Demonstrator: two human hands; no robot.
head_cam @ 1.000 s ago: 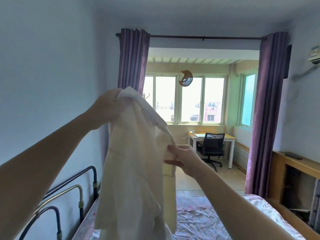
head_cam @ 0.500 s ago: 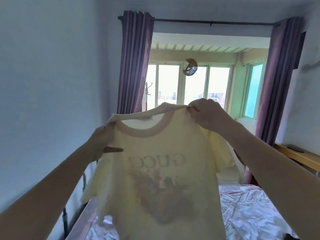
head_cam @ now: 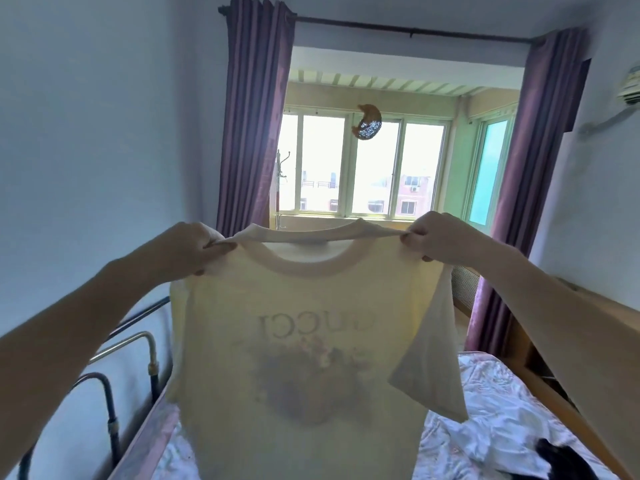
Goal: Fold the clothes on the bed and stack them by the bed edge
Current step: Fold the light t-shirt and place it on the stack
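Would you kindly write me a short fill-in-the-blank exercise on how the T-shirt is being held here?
1. The cream T-shirt is held up by ____ hands.
2. The left hand and right hand pinch it at the ____.
3. The lettering on it reads ____, seen from behind.
4. The curtains by the window are ____.

Missing words: two; shoulders; mirrored; purple

I see purple curtains (head_cam: pixel 254 112) hanging from a dark rod (head_cam: pixel 408 31) at both sides of a wide window (head_cam: pixel 360 168). A crescent-shaped ornament (head_cam: pixel 367 122) hangs in front of the glass. An air conditioner (head_cam: pixel 631 85) sits high on the right wall, and a metal bed rail (head_cam: pixel 138 344) runs along the left wall.
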